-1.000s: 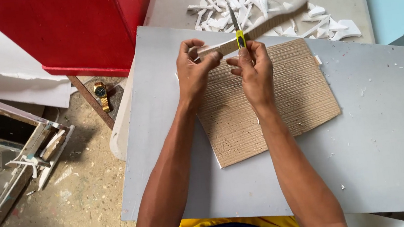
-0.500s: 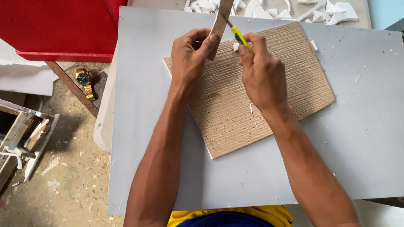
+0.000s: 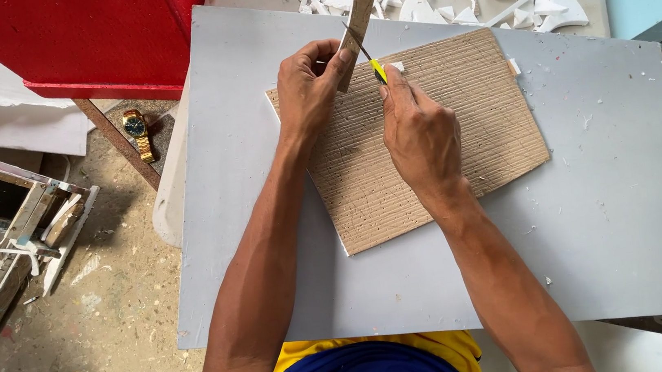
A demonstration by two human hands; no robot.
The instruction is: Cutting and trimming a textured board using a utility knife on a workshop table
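Left hand pinching ruler-like strip, now swung from flat to near upright over scored cardboard sheet on grey board; right hand gripping yellow utility knife, blade against strip's edge.

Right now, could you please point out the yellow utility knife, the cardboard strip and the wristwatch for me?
yellow utility knife (image 3: 377, 71), head view, on its yellow body above the right hand.
cardboard strip (image 3: 362, 6), head view, on its middle, above the left hand.
wristwatch (image 3: 134, 126), head view, on its dial.
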